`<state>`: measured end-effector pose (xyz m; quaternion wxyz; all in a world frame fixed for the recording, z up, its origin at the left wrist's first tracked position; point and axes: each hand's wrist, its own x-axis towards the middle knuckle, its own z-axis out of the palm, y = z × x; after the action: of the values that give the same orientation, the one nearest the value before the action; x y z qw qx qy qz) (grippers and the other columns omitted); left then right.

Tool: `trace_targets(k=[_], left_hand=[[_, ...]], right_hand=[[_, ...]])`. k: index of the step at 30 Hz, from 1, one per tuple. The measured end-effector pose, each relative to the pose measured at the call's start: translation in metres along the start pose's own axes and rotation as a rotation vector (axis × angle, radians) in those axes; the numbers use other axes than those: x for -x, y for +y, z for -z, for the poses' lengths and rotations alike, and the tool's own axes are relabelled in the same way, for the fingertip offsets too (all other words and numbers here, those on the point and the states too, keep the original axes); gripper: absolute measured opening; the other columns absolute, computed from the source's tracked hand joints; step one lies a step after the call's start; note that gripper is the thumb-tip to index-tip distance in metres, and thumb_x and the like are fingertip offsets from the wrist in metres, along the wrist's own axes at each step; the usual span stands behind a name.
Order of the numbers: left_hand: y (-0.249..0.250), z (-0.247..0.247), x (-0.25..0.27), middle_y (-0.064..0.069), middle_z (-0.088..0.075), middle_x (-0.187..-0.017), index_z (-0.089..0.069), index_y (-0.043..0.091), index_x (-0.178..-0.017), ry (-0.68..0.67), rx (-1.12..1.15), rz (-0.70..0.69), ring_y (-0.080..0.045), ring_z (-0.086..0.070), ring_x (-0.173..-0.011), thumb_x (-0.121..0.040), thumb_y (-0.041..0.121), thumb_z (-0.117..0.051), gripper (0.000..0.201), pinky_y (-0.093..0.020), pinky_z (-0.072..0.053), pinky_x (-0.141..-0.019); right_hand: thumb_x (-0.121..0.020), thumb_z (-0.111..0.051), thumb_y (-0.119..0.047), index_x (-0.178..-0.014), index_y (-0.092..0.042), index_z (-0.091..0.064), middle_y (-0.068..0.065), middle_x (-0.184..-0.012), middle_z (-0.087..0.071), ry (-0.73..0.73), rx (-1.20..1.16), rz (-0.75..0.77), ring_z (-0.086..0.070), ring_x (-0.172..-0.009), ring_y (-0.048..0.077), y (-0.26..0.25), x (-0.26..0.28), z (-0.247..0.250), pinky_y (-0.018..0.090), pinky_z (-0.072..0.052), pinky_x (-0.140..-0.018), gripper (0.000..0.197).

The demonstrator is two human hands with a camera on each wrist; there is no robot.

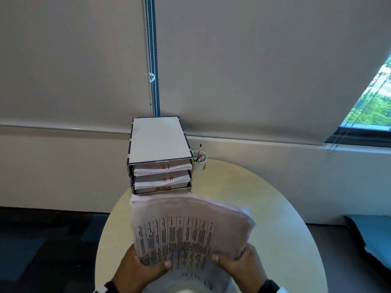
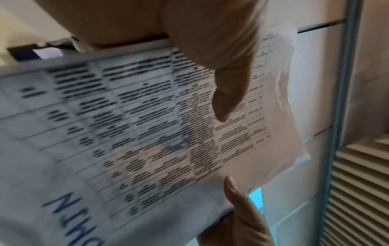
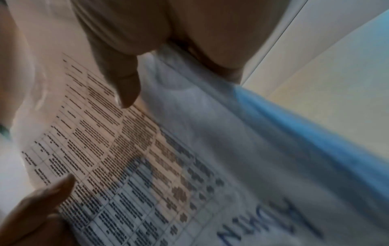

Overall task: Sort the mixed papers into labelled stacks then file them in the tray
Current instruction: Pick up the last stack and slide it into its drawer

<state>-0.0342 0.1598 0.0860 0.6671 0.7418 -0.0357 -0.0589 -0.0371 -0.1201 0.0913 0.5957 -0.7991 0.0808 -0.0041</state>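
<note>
A thick stack of papers, its top sheet a printed table, is held up above the round table, its far edge just in front of the tray. My left hand grips its near left corner, thumb on top. My right hand grips the near right corner the same way. Blue handwritten letters show on the sheet near my wrists. The black filing tray stands upright at the table's far edge. Its shelves hold paper stacks with red labels, the lowest visible one reading ADMIN. In the left wrist view my thumb lies on the stack; the right wrist view shows the same sheet.
A white cup with pens stands right of the tray. The pale round table has bare surface on the right. Roller blinds cover the window behind; a blue seat is at the right, dark carpet at the left.
</note>
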Motion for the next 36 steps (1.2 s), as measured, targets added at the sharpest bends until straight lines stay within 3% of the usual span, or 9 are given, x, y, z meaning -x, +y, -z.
trace_targets(k=[6, 9, 11, 15, 19, 22, 27, 32, 36], left_hand=[[-0.034, -0.008, 0.003, 0.001, -0.07, -0.1, -0.059, 0.023, -0.108, -0.01, -0.098, 0.145, -0.008, -0.066, -0.094, -0.024, 0.056, -0.094, 0.097, -0.014, -0.052, -0.073], [-0.04, -0.014, -0.008, -0.002, -0.07, -0.109, -0.062, 0.025, -0.12, 0.022, -0.154, 0.138, -0.014, -0.066, -0.102, -0.063, 0.029, -0.093, 0.065, -0.026, -0.054, -0.083], [-0.042, -0.012, -0.014, 0.002, -0.069, -0.12, -0.063, 0.021, -0.129, -0.028, -0.205, 0.086, -0.014, -0.064, -0.113, -0.072, 0.041, -0.086, 0.065, -0.037, -0.053, -0.094], [-0.044, -0.015, -0.015, 0.014, -0.071, -0.112, -0.068, 0.026, -0.12, -0.053, -0.211, 0.042, -0.007, -0.066, -0.105, -0.069, 0.036, -0.089, 0.055, -0.022, -0.053, -0.087], [-0.034, -0.029, -0.01, 0.012, -0.076, -0.095, -0.071, 0.026, -0.104, 0.016, -0.062, 0.088, -0.01, -0.071, -0.09, -0.056, 0.038, -0.091, 0.053, -0.025, -0.056, -0.078], [-0.022, -0.027, -0.005, 0.0, -0.077, -0.099, -0.071, 0.02, -0.107, 0.061, 0.102, 0.088, -0.017, -0.072, -0.094, -0.048, 0.039, -0.087, 0.065, -0.038, -0.058, -0.084], [-0.021, -0.033, 0.004, 0.002, -0.073, -0.112, -0.071, 0.024, -0.116, -0.053, -0.014, 0.086, -0.017, -0.068, -0.105, -0.068, 0.02, -0.082, 0.05, -0.038, -0.057, -0.091], [-0.022, -0.039, -0.009, -0.006, -0.077, -0.093, -0.076, 0.017, -0.093, 0.136, 0.0, 0.252, -0.027, -0.072, -0.094, -0.086, 0.012, -0.074, 0.008, -0.04, -0.059, -0.083], [-0.015, -0.018, -0.011, -0.011, -0.075, -0.103, -0.07, 0.001, -0.109, 0.228, 0.263, 0.284, -0.028, -0.071, -0.099, -0.084, 0.012, -0.077, 0.028, -0.044, -0.055, -0.093]], right_hand=[[-0.037, -0.097, -0.051, -0.12, -0.011, -0.068, -0.011, -0.099, -0.077, -0.125, 0.032, -0.176, -0.071, -0.092, 0.001, 0.048, 0.002, 0.001, 0.021, -0.056, -0.083, 0.096], [-0.024, -0.097, -0.055, -0.124, -0.009, -0.056, 0.001, -0.11, -0.071, -0.157, -0.11, -0.339, -0.07, -0.081, -0.003, 0.063, 0.006, -0.005, 0.019, -0.057, -0.078, 0.118], [-0.033, -0.101, -0.041, -0.119, -0.007, -0.062, 0.008, -0.111, -0.07, -0.145, -0.09, -0.325, -0.072, -0.085, 0.003, 0.063, 0.0, -0.006, 0.02, -0.057, -0.077, 0.1], [-0.039, -0.083, -0.036, -0.107, -0.001, -0.075, 0.012, -0.108, -0.074, -0.03, 0.019, -0.212, -0.071, -0.103, 0.022, 0.046, -0.008, -0.006, 0.039, -0.054, -0.093, 0.077], [-0.054, -0.081, -0.006, -0.085, -0.017, -0.079, 0.003, -0.083, -0.078, -0.035, -0.139, -0.087, -0.072, -0.075, 0.01, 0.022, 0.003, -0.006, 0.022, -0.054, -0.063, 0.033], [-0.065, -0.085, 0.0, -0.097, -0.017, -0.076, -0.002, -0.09, -0.078, -0.039, -0.234, 0.016, -0.072, -0.08, 0.007, 0.02, 0.004, 0.0, 0.02, -0.055, -0.066, 0.038], [-0.051, -0.085, -0.01, -0.102, -0.007, -0.074, 0.009, -0.096, -0.078, -0.117, -0.142, -0.166, -0.073, -0.094, 0.03, 0.039, 0.003, -0.014, 0.052, -0.059, -0.084, 0.052], [-0.072, -0.078, 0.0, -0.082, -0.002, -0.075, 0.011, -0.079, -0.077, -0.042, -0.116, -0.204, -0.069, -0.074, 0.024, 0.042, -0.002, -0.011, 0.043, -0.059, -0.07, 0.011], [-0.073, -0.078, 0.005, -0.083, -0.008, -0.075, 0.012, -0.083, -0.076, -0.143, -0.104, -0.221, -0.07, -0.079, 0.027, 0.059, 0.005, 0.02, 0.038, -0.057, -0.073, 0.016]])
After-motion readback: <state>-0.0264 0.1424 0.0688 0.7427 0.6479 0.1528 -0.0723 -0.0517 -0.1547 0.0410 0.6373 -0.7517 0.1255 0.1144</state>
